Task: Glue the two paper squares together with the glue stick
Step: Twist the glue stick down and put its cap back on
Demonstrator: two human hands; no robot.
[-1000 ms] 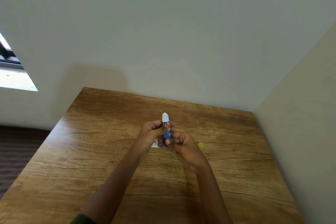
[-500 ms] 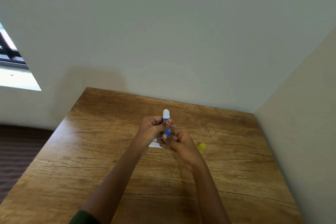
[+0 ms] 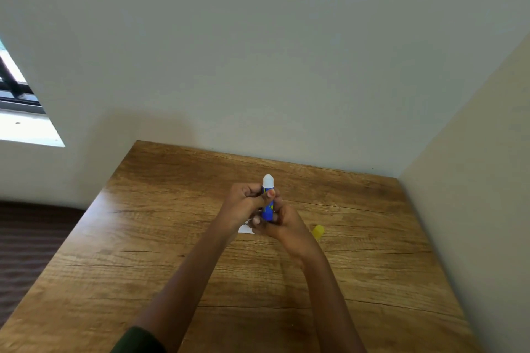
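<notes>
Both hands hold a blue glue stick (image 3: 268, 203) upright above the wooden table (image 3: 160, 252). Its white glue tip points up and is bare. My left hand (image 3: 243, 202) grips the upper barrel with the thumb across it. My right hand (image 3: 282, 223) wraps the lower end. The yellow cap (image 3: 318, 231) lies on the table just right of my right hand. A corner of white paper (image 3: 246, 229) shows on the table under my hands; the rest of the paper squares is hidden.
The table stands in a corner, with a wall along its far edge and another wall (image 3: 473, 209) along its right edge. A window (image 3: 20, 112) is at the far left. Dark floor (image 3: 31, 243) lies beyond the table's left edge.
The hands and glue stick have stayed in nearly the same place; the fingers on the stick's lower end have shifted slightly. The view has drifted a little.
</notes>
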